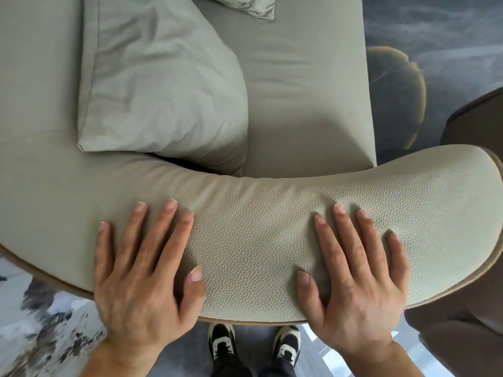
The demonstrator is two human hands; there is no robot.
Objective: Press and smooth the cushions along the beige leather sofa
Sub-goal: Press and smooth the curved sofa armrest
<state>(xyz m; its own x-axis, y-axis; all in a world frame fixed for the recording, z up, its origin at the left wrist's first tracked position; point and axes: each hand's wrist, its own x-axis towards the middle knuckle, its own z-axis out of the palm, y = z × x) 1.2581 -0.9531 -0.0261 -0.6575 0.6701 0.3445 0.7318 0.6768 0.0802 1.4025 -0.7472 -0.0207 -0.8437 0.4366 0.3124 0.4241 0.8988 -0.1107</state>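
I look straight down on the padded top of the beige leather sofa's arm [253, 240], a wide curved band of grained leather. My left hand [144, 270] lies flat on it, fingers spread, palm near the outer edge. My right hand [356, 276] lies flat on it too, further right, and dents the leather under its fingers. Beyond the arm is the seat cushion [307, 85], lightly creased. A loose grey-beige pillow [160, 85] leans at the left of the seat.
The corner of a second pillow [245, 6] shows at the top. Dark patterned carpet [435, 31] lies right of the sofa, with a brown piece of furniture [479, 123] at the right edge. My black-and-white shoes [255, 344] stand below the arm.
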